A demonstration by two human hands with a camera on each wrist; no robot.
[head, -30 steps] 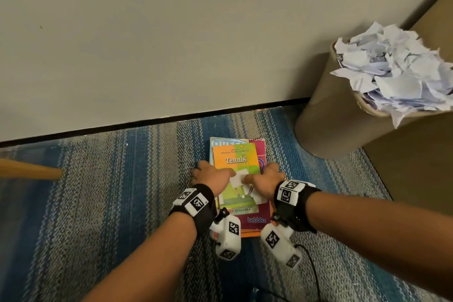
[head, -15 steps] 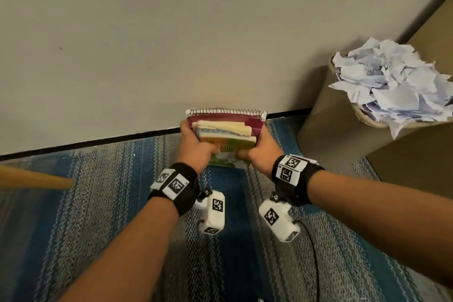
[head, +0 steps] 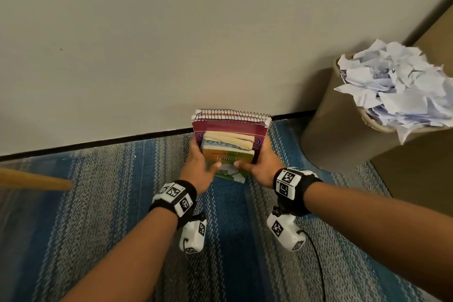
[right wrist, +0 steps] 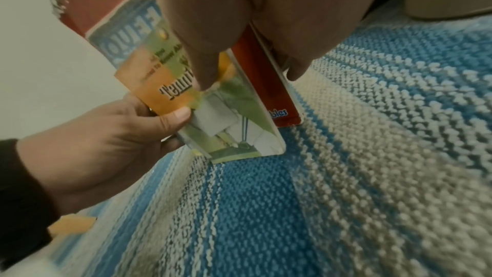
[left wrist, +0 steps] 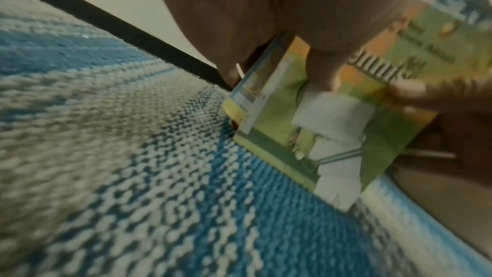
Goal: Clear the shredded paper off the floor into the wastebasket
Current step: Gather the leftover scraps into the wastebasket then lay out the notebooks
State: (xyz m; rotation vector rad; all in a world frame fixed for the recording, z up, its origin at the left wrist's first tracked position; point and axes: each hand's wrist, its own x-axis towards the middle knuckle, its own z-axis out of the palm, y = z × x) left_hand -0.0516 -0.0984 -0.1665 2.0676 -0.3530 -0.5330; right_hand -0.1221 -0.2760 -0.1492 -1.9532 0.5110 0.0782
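Both hands hold a stack of books (head: 230,130) upright near the wall: a red spiral notebook (right wrist: 266,83) at the back, a thicker book in the middle, and a "Tennis" book (head: 228,157) (left wrist: 346,134) in front. My left hand (head: 198,167) (right wrist: 106,144) grips the stack's left side, thumb on the front cover. My right hand (head: 259,167) (right wrist: 226,18) grips the right side the same way. The stack's lower edges are down at the carpet. The tan wastebasket (head: 331,135) stands at the right, heaped with shredded paper (head: 397,88). I see no shreds on the carpet.
A blue and grey striped carpet (head: 98,228) runs up to a pale wall with a black baseboard (head: 122,141). A wooden stick (head: 36,180) pokes in from the left. Brown furniture (head: 429,179) stands behind the wastebasket. A black cable (head: 318,265) hangs from my right wrist.
The books lay flat on the carpet a second ago. Both hands have tipped them upright and moved them towards the wall.
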